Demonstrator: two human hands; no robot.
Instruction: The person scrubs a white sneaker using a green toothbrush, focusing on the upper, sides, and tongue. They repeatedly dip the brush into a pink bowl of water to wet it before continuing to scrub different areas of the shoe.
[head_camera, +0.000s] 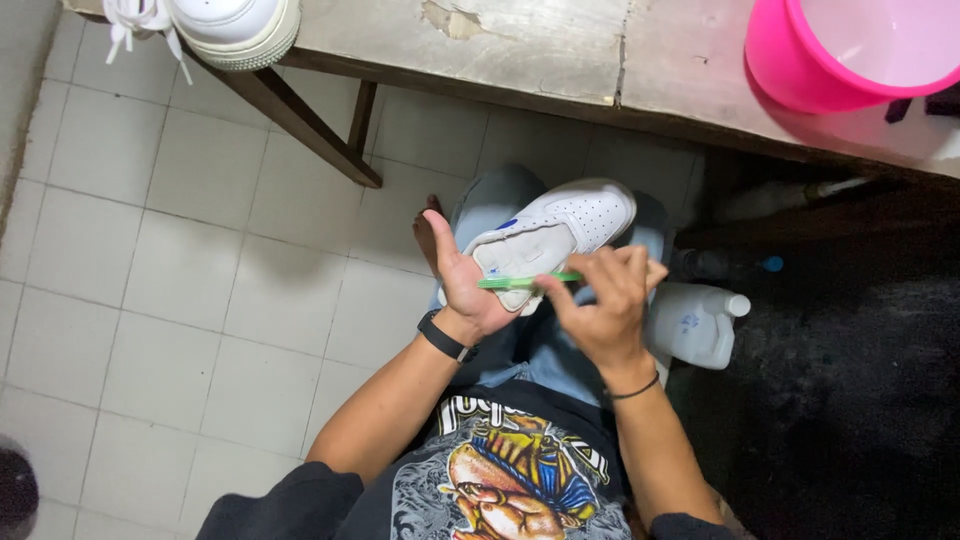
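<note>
From the head camera, looking down over the person's lap: the left hand (462, 288) cups a white sneaker (553, 232) from beneath at its heel end, thumb raised beside the shoe, fingers closed round it. The right hand (607, 300) is pinched narrow on a green toothbrush (528, 281), whose far end lies against the rear of the sneaker, just ahead of the left palm. The shoe sits above the knees in blue jeans, toe pointing away from both hands toward the table (520, 50).

The grip looks light to me: the sneaker rests on the left fingers alone, so a hard stroke of the brush could tip it off the hand and onto the tiled floor (180, 280). The brush is held near its end by the fingertips, so it might twist or slip if pressed.

The sneaker is white leather with a perforated toe cap, a small blue mark near the tongue, and no laces that I can see; its inside shows pale grey.

Beyond the left hand, a second white sneaker (235, 28) stands on the table edge with laces hanging. Beyond the right hand is a pink bucket (840, 50), and just beside the right wrist a white plastic bottle (697, 322) stands on the floor.
</note>
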